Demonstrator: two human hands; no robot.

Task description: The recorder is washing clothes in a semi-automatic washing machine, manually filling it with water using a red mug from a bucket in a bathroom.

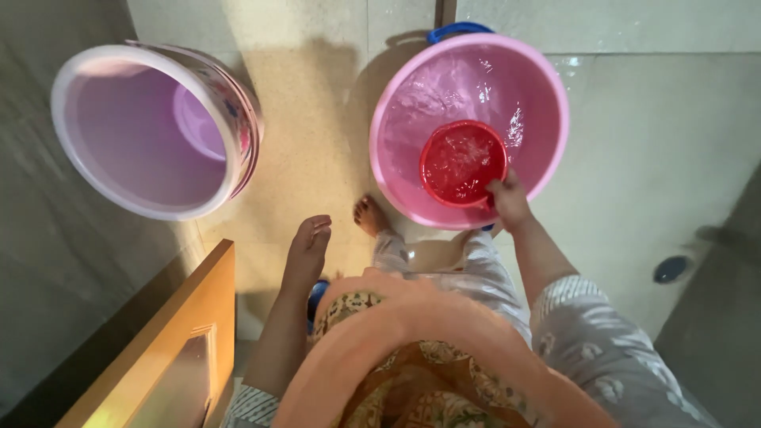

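Note:
My right hand [507, 198] grips a red mug [462, 162] full of water by its near rim, inside a pink bucket [547, 87] that holds water. My left hand [307, 246] hangs free beside my body with fingers curled loosely, holding nothing. It is above the tiled floor, between the two buckets. A pale purple bucket [151, 131] stands to the left, seemingly dry inside. One bare foot [369, 215] shows just in front of the pink bucket.
A wooden door edge [170, 349] juts in at the lower left. A round floor drain [671, 269] lies at the right. The pink bucket has a blue handle [458, 30] at its far side. Orange cloth [412, 357] drapes my front.

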